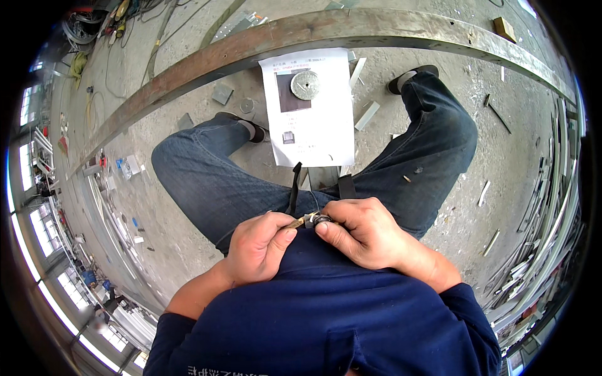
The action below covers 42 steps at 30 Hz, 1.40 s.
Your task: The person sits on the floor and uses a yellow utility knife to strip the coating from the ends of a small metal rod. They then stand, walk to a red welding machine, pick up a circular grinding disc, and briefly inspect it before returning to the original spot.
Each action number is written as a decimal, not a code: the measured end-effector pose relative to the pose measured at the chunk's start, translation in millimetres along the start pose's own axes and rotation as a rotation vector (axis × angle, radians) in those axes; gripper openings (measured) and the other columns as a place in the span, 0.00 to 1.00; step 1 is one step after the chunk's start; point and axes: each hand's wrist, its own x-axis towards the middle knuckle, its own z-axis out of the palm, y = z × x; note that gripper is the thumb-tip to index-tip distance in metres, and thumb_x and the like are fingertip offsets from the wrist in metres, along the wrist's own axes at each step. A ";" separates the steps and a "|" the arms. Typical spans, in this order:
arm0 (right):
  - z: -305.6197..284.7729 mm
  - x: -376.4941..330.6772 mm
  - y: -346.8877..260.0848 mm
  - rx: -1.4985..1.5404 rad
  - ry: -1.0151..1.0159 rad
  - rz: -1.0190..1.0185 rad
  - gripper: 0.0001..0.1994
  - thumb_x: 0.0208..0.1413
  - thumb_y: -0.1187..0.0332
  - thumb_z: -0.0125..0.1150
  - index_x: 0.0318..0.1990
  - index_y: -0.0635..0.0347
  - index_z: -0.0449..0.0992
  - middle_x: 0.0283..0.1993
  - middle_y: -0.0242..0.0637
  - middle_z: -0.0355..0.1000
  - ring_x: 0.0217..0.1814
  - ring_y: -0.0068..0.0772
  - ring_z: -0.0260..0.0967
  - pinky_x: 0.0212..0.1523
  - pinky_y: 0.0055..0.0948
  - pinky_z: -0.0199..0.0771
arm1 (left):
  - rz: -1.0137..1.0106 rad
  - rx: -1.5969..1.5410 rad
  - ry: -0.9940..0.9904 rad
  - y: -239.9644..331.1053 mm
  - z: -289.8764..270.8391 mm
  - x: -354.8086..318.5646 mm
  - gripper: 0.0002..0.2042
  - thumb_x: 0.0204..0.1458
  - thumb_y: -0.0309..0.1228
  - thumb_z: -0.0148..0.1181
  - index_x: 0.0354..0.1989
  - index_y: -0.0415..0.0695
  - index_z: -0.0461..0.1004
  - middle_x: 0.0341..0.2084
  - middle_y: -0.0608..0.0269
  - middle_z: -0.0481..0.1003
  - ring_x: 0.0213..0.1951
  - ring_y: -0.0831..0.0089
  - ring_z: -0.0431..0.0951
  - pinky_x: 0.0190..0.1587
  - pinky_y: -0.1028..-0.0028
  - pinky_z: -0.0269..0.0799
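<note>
Close to my waist, my left hand [258, 245] pinches a small brass-coloured metal piece [300, 222] between thumb and fingers. Facing it, my right hand [365, 233] is closed on a small dark round piece [322, 219]. A pale, shiny bit lies between the two, and I cannot make out whether they are joined. Just beyond my fingers are a black strap [295, 185] and a wider black band [347, 187]. Past them, between my knees, a printed white sheet [332, 119] bears a round grey disc [305, 85].
A long rusty steel beam [376, 31] crosses in front of my feet. Metal offcuts [367, 116] lie on the concrete floor [451, 207]. At right are a hammer [498, 114] and stacked metal strips [533, 244]; at far left, coiled cables [81, 28].
</note>
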 end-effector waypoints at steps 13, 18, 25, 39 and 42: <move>-8.9 -2.5 -1.3 0.054 0.060 -0.009 0.12 0.62 0.63 0.59 0.31 0.62 0.71 0.25 0.49 0.70 0.30 0.56 0.72 0.30 0.45 0.71 | -0.030 -0.008 0.042 -1.2 2.1 -3.5 0.04 0.60 0.25 0.57 0.38 0.37 0.73 0.22 0.57 0.74 0.21 0.67 0.74 0.26 0.71 0.69; 1.6 7.4 -10.9 -0.111 -0.097 0.008 0.15 0.64 0.57 0.55 0.31 0.60 0.71 0.26 0.45 0.73 0.32 0.53 0.74 0.31 0.47 0.73 | -0.001 0.019 0.029 0.6 3.5 -0.2 0.04 0.61 0.25 0.56 0.38 0.37 0.74 0.23 0.55 0.74 0.23 0.63 0.75 0.28 0.70 0.70; -3.1 -2.1 0.7 0.130 0.179 0.136 0.13 0.63 0.64 0.58 0.29 0.63 0.71 0.23 0.45 0.71 0.26 0.51 0.70 0.27 0.41 0.69 | 0.075 0.066 0.037 -3.6 4.2 -4.3 0.04 0.60 0.24 0.55 0.39 0.36 0.74 0.26 0.55 0.76 0.25 0.62 0.77 0.29 0.69 0.71; -1.3 5.1 -4.8 0.006 0.048 0.031 0.13 0.62 0.61 0.58 0.30 0.62 0.71 0.25 0.49 0.71 0.30 0.57 0.72 0.29 0.47 0.71 | 0.021 0.052 0.005 -0.6 2.9 -0.3 0.05 0.62 0.26 0.55 0.40 0.37 0.74 0.25 0.56 0.76 0.25 0.65 0.77 0.30 0.72 0.72; -8.2 1.9 -0.1 0.157 0.131 0.125 0.13 0.62 0.64 0.59 0.29 0.64 0.71 0.24 0.51 0.70 0.29 0.58 0.72 0.29 0.46 0.69 | 0.041 0.015 0.030 -1.6 3.4 -5.5 0.05 0.62 0.26 0.55 0.40 0.37 0.74 0.25 0.56 0.76 0.25 0.66 0.77 0.30 0.72 0.71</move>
